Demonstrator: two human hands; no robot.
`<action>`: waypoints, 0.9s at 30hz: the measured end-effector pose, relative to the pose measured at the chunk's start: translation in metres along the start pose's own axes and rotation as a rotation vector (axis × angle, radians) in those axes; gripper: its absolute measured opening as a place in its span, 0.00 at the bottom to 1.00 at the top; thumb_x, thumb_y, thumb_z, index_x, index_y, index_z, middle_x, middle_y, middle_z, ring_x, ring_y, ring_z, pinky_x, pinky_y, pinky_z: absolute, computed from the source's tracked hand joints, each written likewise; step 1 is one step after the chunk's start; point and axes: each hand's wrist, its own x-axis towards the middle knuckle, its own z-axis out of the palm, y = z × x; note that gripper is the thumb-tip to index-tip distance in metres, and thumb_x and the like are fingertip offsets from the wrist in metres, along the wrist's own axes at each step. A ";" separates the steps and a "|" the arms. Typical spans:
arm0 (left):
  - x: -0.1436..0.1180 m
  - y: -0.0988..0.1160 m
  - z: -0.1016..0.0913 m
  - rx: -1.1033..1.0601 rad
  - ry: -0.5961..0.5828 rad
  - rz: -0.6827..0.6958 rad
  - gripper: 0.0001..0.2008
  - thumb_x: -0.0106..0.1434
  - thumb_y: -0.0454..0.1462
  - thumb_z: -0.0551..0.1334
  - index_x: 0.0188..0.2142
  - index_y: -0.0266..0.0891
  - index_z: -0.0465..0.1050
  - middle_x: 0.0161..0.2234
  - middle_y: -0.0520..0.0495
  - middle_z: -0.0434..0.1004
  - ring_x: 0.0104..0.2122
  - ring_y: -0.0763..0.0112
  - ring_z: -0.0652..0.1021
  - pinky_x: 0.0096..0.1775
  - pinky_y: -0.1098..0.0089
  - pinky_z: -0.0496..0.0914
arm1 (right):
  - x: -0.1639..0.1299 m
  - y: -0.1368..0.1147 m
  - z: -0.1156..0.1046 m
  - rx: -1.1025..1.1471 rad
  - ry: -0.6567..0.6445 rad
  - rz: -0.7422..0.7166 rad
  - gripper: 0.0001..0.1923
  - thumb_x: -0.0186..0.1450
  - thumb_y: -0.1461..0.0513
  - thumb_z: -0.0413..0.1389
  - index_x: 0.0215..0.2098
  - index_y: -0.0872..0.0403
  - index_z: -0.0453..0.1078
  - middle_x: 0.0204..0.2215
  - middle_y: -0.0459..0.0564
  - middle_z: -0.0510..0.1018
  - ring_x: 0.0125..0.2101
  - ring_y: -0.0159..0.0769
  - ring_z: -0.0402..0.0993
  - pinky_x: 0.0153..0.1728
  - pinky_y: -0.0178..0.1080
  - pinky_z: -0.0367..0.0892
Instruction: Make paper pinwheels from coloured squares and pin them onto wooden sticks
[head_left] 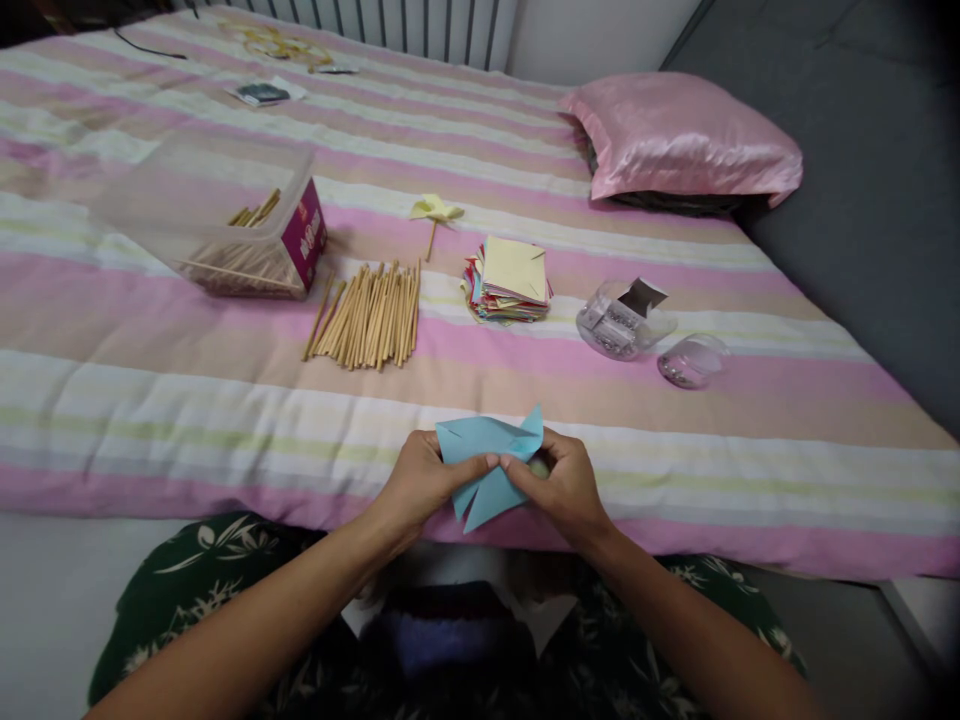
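Blue sheet (484,440) is in both your hands, at the near edge of the striped bedcover (750,450); left hand (420,480) pinches it at its 9 o'clock side, right hand (566,490) at 3 o'clock; thumb tips almost meet on its face, fingers behind mostly hidden. Progress, as you stand: slits done, one corner bent up; folding looks part way, lower flaps unfolded; no stick or fastener shows on it. From your hands, yellow pinwheel (435,208) near 12 o'clock, looks finished; paper stack (514,275) at 12; wooden sticks (367,315) at 10 to 11; clear tub (611,330) of small metallic pieces at 1 to 2. Orientation: raised tip points to 1 o'clock, lower flap to 7; roughly square, so no firm long axis; longest spread runs 1 to 7.
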 end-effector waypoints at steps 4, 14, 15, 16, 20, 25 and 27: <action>0.000 0.004 -0.004 0.017 -0.100 -0.031 0.11 0.44 0.35 0.71 0.30 0.35 0.78 0.29 0.45 0.81 0.29 0.67 0.77 0.36 0.69 0.70 | 0.004 0.000 -0.007 0.196 -0.052 0.168 0.06 0.52 0.61 0.59 0.24 0.57 0.71 0.21 0.45 0.73 0.23 0.31 0.66 0.25 0.34 0.63; 0.004 0.009 -0.010 0.137 -0.128 -0.089 0.10 0.45 0.38 0.70 0.25 0.32 0.77 0.21 0.48 0.76 0.22 0.73 0.72 0.27 0.72 0.64 | 0.012 -0.005 -0.019 0.220 -0.270 0.305 0.06 0.49 0.62 0.58 0.24 0.58 0.71 0.20 0.45 0.71 0.21 0.29 0.63 0.24 0.33 0.61; 0.004 0.008 -0.010 0.166 -0.115 -0.093 0.10 0.44 0.38 0.70 0.25 0.32 0.77 0.21 0.48 0.75 0.21 0.73 0.71 0.27 0.72 0.64 | 0.011 -0.005 -0.019 0.202 -0.280 0.295 0.06 0.49 0.62 0.58 0.23 0.58 0.71 0.20 0.45 0.71 0.21 0.29 0.63 0.24 0.33 0.60; 0.004 0.007 -0.010 0.184 -0.107 -0.090 0.10 0.44 0.38 0.70 0.25 0.33 0.77 0.21 0.48 0.75 0.21 0.73 0.71 0.26 0.72 0.64 | 0.011 -0.005 -0.018 0.191 -0.286 0.287 0.06 0.49 0.62 0.58 0.23 0.58 0.71 0.20 0.45 0.71 0.21 0.28 0.62 0.23 0.33 0.60; 0.003 0.003 -0.009 0.187 -0.088 -0.052 0.08 0.45 0.37 0.70 0.24 0.34 0.78 0.20 0.48 0.76 0.21 0.72 0.72 0.27 0.71 0.65 | 0.010 -0.005 -0.017 0.183 -0.280 0.267 0.05 0.50 0.62 0.58 0.23 0.57 0.72 0.19 0.44 0.72 0.20 0.28 0.63 0.23 0.32 0.61; 0.002 0.004 -0.008 0.165 -0.083 -0.059 0.07 0.44 0.36 0.70 0.23 0.34 0.78 0.20 0.47 0.76 0.20 0.72 0.72 0.26 0.71 0.65 | 0.011 -0.005 -0.017 0.148 -0.261 0.246 0.07 0.51 0.61 0.59 0.25 0.57 0.73 0.20 0.46 0.74 0.21 0.30 0.65 0.22 0.33 0.64; 0.002 0.005 -0.007 0.162 -0.061 -0.064 0.06 0.43 0.36 0.71 0.20 0.34 0.77 0.18 0.48 0.74 0.19 0.73 0.70 0.25 0.72 0.63 | 0.011 -0.005 -0.016 0.144 -0.257 0.241 0.07 0.52 0.60 0.59 0.26 0.58 0.74 0.22 0.47 0.76 0.22 0.31 0.67 0.23 0.34 0.66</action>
